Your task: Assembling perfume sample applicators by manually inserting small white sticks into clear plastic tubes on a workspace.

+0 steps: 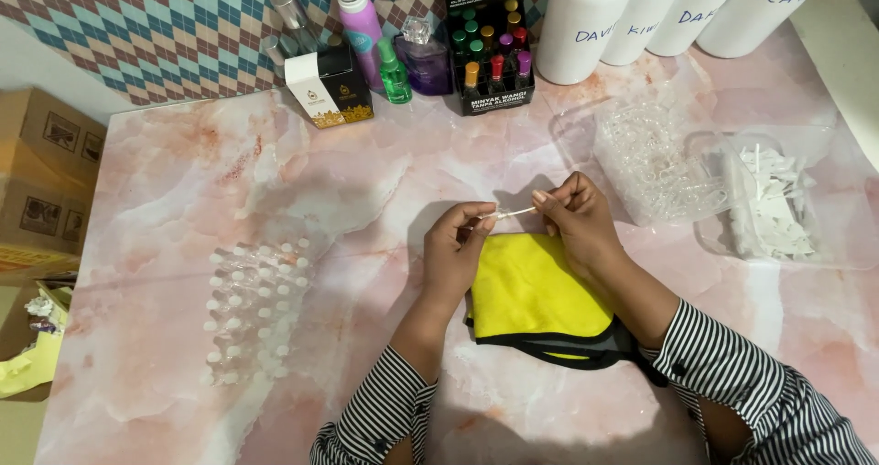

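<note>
Nearest, two striped sleeves reach in over the pink marbled tabletop (pixel 165 355). A folded yellow microfibre cloth with a dark trim (pixel 536 296) lies between the forearms, just below the hands. The left hand (pixel 455 250) pinches a small clear glass vial (pixel 483 220) at its left end, fingers closed around it; the right hand (pixel 575 218) pinches a thin pale stick (pixel 518 212) that meets the vial's mouth, both held just above the cloth's far edge. To the left, well apart, rows of small clear vials with white caps (pixel 252 309) stand on open tabletop, with bare room all round them; cardboard boxes (pixel 41 172) sit beyond the table's left edge. To the right, a clear plastic tub of empty vials (pixel 655 158) touches a clear tray of white plastic pieces (pixel 778 204). Farthest, along the wall: a white and black carton with gold trim (pixel 328 85), a pink spray can (pixel 359 21), a green bottle (pixel 394 73), a purple glass bottle (pixel 424 58), a black display box of coloured-capped vials (pixel 490 48), and four tall white bottles with handwritten labels (pixel 632 12).
</note>
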